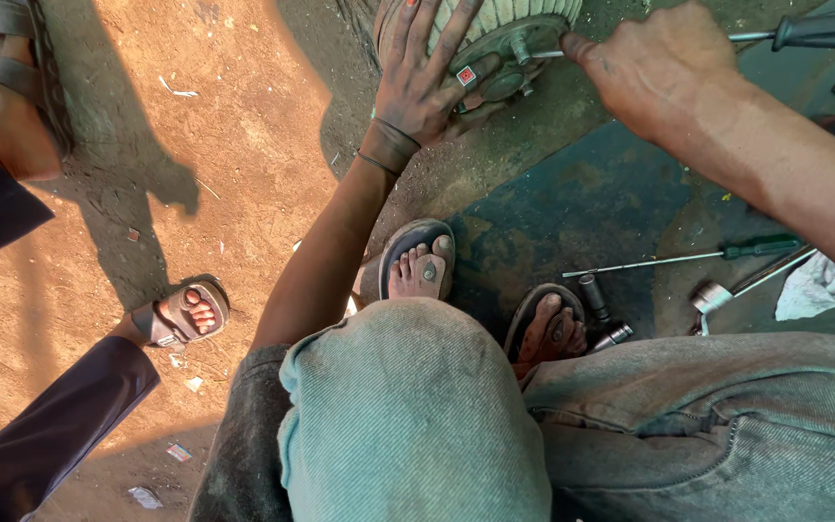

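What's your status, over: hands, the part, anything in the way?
Left hand flat on round ribbed metal part. Right hand gripping thin tool at its hub. Sockets by feet, clear.

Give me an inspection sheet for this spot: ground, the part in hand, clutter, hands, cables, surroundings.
Surface: bare dirt ground, with a dark stained patch under the work.
Job's things: round finned metal part; long-shafted tool reaches its hub.
Clutter: screwdriver, sockets, wrench head, white rag, paper scraps.
Hands: left hand flat on the part; right hand closed round the tool shaft.
Cables: nothing seen.
Surroundings: another person's sandalled feet at left.
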